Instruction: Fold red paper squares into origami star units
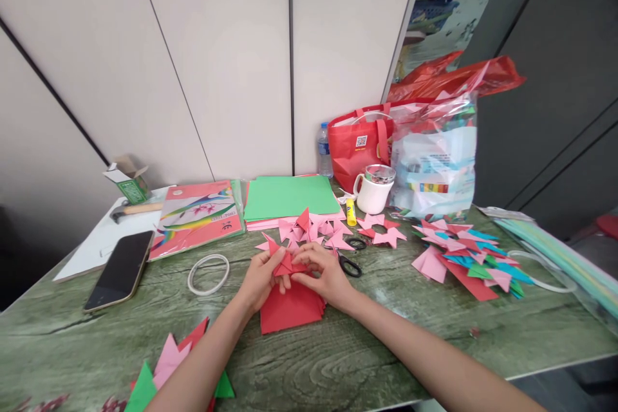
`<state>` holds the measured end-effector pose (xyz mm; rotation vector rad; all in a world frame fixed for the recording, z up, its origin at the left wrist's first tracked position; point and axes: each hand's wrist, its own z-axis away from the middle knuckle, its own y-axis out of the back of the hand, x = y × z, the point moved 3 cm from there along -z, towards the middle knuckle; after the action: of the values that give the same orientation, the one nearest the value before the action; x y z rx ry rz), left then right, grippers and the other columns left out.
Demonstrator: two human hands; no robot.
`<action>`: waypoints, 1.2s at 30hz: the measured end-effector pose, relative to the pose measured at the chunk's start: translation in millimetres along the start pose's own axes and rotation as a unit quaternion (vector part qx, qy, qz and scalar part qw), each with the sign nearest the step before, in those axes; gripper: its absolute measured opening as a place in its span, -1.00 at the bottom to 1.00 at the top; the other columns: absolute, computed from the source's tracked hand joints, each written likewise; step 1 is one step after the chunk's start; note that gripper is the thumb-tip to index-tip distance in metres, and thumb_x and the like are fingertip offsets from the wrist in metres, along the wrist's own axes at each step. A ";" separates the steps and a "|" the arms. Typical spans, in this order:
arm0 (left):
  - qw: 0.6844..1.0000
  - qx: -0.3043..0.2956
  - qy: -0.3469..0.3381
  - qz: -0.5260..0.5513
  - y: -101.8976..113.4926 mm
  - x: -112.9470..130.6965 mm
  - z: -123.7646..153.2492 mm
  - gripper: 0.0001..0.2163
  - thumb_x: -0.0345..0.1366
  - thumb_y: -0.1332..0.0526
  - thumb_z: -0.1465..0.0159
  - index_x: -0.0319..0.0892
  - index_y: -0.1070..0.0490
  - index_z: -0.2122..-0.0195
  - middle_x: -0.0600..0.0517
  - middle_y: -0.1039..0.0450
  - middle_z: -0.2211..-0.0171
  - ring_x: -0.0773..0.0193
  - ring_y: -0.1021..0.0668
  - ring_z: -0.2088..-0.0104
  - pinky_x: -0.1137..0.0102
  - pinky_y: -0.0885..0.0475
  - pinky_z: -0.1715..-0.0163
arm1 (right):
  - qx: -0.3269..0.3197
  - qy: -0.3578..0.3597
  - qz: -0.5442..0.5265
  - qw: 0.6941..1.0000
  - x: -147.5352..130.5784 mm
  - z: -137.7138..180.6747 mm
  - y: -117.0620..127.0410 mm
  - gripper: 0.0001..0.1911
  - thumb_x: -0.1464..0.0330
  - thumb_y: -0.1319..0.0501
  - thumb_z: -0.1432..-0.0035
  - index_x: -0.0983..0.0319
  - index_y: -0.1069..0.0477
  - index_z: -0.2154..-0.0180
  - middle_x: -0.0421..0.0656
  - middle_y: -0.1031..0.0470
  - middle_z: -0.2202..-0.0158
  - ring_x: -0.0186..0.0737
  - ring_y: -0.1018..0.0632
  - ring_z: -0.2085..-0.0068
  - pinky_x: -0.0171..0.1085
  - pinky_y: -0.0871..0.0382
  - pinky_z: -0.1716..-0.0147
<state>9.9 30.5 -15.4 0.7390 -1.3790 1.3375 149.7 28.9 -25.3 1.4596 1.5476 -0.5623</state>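
Note:
Between my two hands is a folded red paper piece (284,264) with pointed tips. My left hand (261,277) pinches its left side, thumb on top. On the right edge, my right hand (326,273) has thumb and fingers closed on the same paper. A stack of red paper (291,310) lies on the table just below the hands. Behind them sit several pink folded paper pieces (321,226). Black-handled scissors (351,266) rest right of my right hand, their blades hidden.
A white tape ring (208,275), phone (120,270) and paper pack (197,215) lie left. Green sheets (292,198), a glue stick (351,212) and a white mug (374,190) stand behind. Folded stars (463,248) pile up right; more folded paper (171,360) lies by my left forearm.

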 end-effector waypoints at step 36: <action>0.987 0.019 -0.082 -0.140 0.2 2.4 2.3 -0.77 -0.17 -0.30 -0.02 -0.27 -0.43 0.52 0.06 -0.43 0.72 0.40 -0.39 0.76 0.52 -0.27 0.72 | 0.026 -0.151 -0.198 0.968 7.5 -1.4 -5.0 -0.70 0.27 -0.36 0.17 0.22 -0.35 0.36 -0.24 -0.44 0.48 -0.33 -0.46 0.46 -0.33 -0.35 0.45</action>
<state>8.5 28.9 -12.9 1.0474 -1.3236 1.1030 145.4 33.1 -32.1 1.0413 1.5900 -1.0179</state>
